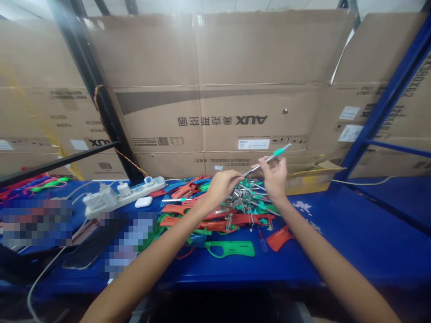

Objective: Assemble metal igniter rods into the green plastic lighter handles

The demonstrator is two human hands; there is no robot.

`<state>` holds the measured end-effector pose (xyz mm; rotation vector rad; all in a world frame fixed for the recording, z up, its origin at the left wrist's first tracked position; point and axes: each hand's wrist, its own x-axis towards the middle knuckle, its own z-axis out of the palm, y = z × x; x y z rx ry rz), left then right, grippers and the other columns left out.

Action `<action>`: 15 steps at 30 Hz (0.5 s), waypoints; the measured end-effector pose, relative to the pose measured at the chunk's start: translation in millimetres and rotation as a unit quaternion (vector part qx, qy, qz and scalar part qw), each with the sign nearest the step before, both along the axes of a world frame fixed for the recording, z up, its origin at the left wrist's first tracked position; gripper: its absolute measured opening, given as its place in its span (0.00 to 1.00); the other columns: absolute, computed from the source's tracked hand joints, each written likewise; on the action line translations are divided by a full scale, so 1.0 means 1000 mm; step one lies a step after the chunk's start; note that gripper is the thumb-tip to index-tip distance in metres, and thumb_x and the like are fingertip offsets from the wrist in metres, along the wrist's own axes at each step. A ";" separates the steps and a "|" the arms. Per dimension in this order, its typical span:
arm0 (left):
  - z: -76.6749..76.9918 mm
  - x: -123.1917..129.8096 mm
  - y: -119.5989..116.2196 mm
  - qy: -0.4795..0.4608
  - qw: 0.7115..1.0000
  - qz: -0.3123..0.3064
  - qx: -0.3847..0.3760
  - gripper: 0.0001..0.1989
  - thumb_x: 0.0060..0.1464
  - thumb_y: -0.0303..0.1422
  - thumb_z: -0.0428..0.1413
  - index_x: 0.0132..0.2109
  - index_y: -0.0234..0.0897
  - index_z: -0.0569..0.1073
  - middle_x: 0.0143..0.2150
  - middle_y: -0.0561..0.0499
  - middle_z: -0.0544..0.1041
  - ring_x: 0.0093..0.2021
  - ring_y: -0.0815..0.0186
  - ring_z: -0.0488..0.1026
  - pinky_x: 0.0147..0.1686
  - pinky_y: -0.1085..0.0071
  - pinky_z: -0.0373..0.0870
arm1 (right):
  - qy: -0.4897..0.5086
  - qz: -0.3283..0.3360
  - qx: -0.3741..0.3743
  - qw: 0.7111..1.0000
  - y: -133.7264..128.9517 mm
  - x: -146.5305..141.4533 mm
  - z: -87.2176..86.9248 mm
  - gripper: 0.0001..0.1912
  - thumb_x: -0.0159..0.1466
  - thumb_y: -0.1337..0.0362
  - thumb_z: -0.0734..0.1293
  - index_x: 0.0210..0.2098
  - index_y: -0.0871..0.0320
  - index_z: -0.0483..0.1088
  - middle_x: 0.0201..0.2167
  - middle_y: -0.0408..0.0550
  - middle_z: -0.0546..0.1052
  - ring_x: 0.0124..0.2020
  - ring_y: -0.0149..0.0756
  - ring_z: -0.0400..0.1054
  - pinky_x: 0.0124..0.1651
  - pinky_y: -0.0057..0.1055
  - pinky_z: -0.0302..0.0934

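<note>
My right hand (pixel 275 177) pinches a slim metal lighter tube with a green collar (pixel 279 152), its tip slanting up to the right. At the tube's lower end, the fingertips of my left hand (pixel 222 185) are closed on a thin metal piece; whether it is joined to the tube cannot be seen. Beneath both hands lies a heap of small metal and green lighter parts (pixel 247 197). Orange lighter handle shells (pixel 215 225) are piled nearer me, and a green handle shell (pixel 232 248) lies in front. To its right are a small screwdriver (pixel 262 242) and a red-orange shell piece (pixel 279 238).
A white power strip (pixel 114 202) with plugged-in chargers and a white earbud case (pixel 143 202) stand left. A dark phone (pixel 96 242) lies near the left front. Behind the right hand is a low cardboard box (pixel 313 179); small white bits (pixel 303 207) lie nearby. Cardboard (pixel 222 63) walls the back.
</note>
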<state>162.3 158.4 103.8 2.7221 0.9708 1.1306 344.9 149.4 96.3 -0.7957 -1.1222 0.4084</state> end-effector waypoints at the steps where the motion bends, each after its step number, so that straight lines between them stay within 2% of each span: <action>1: -0.003 -0.006 -0.002 -0.001 1.000 0.004 0.008 0.09 0.70 0.33 0.56 0.46 0.40 0.81 0.42 0.50 0.84 0.41 0.62 0.79 0.44 0.69 0.70 | 0.001 0.007 -0.006 1.000 -0.001 -0.003 -0.004 0.23 0.62 0.47 0.70 0.47 0.50 0.58 0.47 0.48 0.74 0.37 0.40 0.80 0.37 0.38 0.77; 4: -0.015 -0.021 -0.008 -0.003 0.999 0.032 0.034 0.09 0.70 0.34 0.55 0.47 0.40 0.81 0.39 0.49 0.83 0.41 0.60 0.77 0.47 0.64 0.69 | 0.000 0.030 -0.024 0.999 -0.004 -0.012 -0.017 0.23 0.62 0.45 0.70 0.46 0.49 0.60 0.43 0.46 0.75 0.37 0.41 0.79 0.38 0.39 0.78; 8: -0.031 -0.036 -0.014 -0.001 0.996 0.050 0.069 0.11 0.72 0.34 0.52 0.51 0.41 0.79 0.42 0.49 0.83 0.42 0.60 0.75 0.50 0.61 0.65 | -0.003 0.059 -0.048 0.997 -0.012 -0.017 -0.032 0.23 0.61 0.42 0.70 0.42 0.50 0.62 0.38 0.44 0.76 0.37 0.42 0.79 0.38 0.41 0.78; 15: -0.043 -0.046 -0.026 0.003 0.994 0.040 0.105 0.13 0.73 0.34 0.50 0.50 0.42 0.80 0.40 0.50 0.82 0.41 0.61 0.73 0.53 0.61 0.62 | 0.010 0.089 -0.072 0.993 -0.017 -0.018 -0.038 0.23 0.61 0.42 0.71 0.40 0.50 0.61 0.38 0.43 0.77 0.38 0.40 0.79 0.39 0.40 0.79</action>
